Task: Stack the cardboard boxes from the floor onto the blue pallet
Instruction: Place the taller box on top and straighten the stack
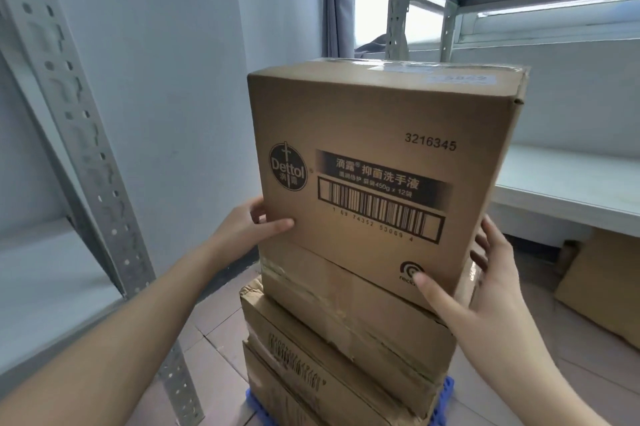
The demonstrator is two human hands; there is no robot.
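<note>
Left hand (pixel 249 223): thumb flat on the front face, fingers wrapped round the left edge of the Dettol box (pixel 377 162). Right hand (pixel 481 282): thumb on the lower right front corner, fingers spread along the right side. Box clasped between both hands, upright, seated atop the stacked cardboard boxes (pixel 343 346). Stack stands on the blue pallet (pixel 446 387). Metal shelving (pixel 83 135) left; flat cardboard (pixel 602 287) on floor right.
</note>
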